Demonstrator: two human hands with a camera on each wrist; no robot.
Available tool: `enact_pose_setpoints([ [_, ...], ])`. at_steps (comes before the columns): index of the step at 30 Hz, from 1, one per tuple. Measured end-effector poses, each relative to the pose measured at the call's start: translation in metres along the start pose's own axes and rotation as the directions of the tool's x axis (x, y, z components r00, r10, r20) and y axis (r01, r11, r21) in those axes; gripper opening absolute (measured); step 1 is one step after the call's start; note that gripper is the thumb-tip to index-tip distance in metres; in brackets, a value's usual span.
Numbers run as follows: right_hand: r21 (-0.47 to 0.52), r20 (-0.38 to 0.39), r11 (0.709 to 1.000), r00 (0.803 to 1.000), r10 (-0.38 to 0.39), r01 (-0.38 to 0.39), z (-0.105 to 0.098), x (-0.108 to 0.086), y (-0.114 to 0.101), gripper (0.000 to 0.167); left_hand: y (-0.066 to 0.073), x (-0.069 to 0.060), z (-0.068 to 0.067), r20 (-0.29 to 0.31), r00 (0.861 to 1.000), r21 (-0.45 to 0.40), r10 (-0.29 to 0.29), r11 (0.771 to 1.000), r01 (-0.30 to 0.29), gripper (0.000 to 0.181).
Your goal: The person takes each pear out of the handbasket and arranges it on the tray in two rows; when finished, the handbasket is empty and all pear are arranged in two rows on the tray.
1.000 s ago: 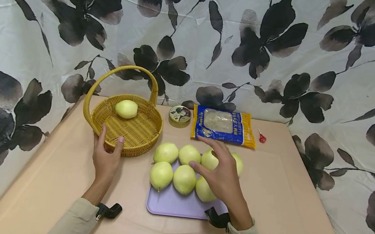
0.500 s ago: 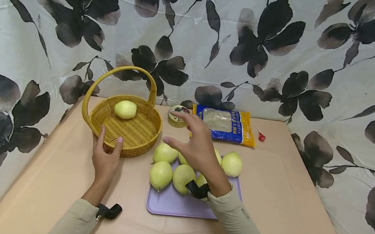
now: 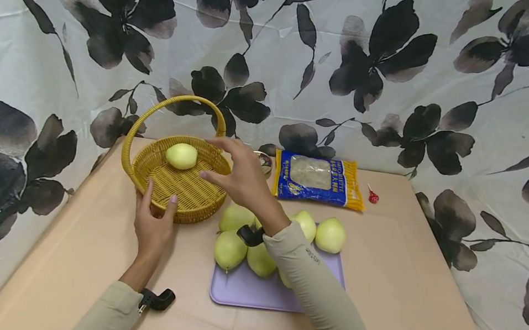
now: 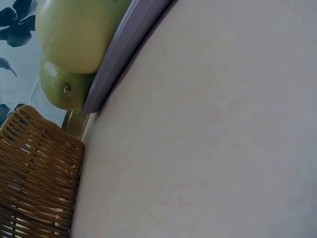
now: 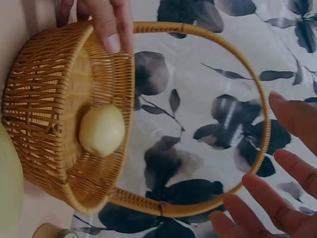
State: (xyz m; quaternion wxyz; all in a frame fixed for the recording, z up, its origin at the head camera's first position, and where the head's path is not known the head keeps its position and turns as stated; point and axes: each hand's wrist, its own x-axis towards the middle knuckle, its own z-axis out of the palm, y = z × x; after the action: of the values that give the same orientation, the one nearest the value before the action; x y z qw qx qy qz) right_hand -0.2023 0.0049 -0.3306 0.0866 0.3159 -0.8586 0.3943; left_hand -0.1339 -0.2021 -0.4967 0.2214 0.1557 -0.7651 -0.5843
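A round yellow wicker basket [image 3: 182, 176] with a tall arched handle stands at the left of the table. One pale green fruit that looks like a pear [image 3: 181, 156] lies inside, toward the back. My left hand [image 3: 153, 228] holds the basket's near-left side; in the right wrist view, fingertips [image 5: 113, 43] reach over its rim. My right hand [image 3: 243, 176] hovers over the basket's right edge with fingers spread and nothing held. In the right wrist view, these fingers [image 5: 267, 198] appear close to the handle [image 5: 265, 124]; contact cannot be told.
A lilac tray [image 3: 252, 297] bearing several similar fruits [image 3: 230, 251] sits right of the basket, partly hidden by my right forearm. Behind stand a round tin [image 3: 264, 164], a blue-and-yellow food packet [image 3: 317, 180] and a red lollipop [image 3: 373, 196]. A floral cloth [image 3: 299, 52] hangs at the back.
My right hand has moved left, from above the tray's fruits past the tin to the basket's right edge, fingers staying spread. The left hand and basket have stayed in place.
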Motion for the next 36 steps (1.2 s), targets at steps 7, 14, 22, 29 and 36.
enact_pose_setpoints([
  [7,-0.019,0.050,1.000,0.999,-0.009,0.010,0.029,0.035,0.013,0.065,0.000,0.000,0.000,0.004,1.000,0.004,-0.002,1.000,0.002,0.076],
  [14,0.027,0.115,0.998,0.992,0.048,-0.051,0.058,0.064,0.029,0.064,-0.001,-0.001,0.000,0.005,1.000,-0.007,-0.005,1.000,0.005,0.076],
  [22,0.057,0.179,0.994,0.981,0.080,-0.092,0.088,0.090,0.047,0.059,-0.001,0.000,0.001,-0.007,1.000,0.000,0.004,1.000,-0.004,0.077],
  [29,-0.011,0.242,0.989,0.959,0.148,-0.150,0.107,0.100,0.053,0.058,-0.002,0.000,0.001,-0.012,1.000,-0.001,-0.005,1.000,0.005,0.076],
  [36,-0.090,0.323,0.980,0.926,0.197,-0.177,0.114,0.105,0.051,0.062,-0.002,0.000,0.001,-0.021,1.000,-0.004,-0.002,1.000,0.002,0.075],
])
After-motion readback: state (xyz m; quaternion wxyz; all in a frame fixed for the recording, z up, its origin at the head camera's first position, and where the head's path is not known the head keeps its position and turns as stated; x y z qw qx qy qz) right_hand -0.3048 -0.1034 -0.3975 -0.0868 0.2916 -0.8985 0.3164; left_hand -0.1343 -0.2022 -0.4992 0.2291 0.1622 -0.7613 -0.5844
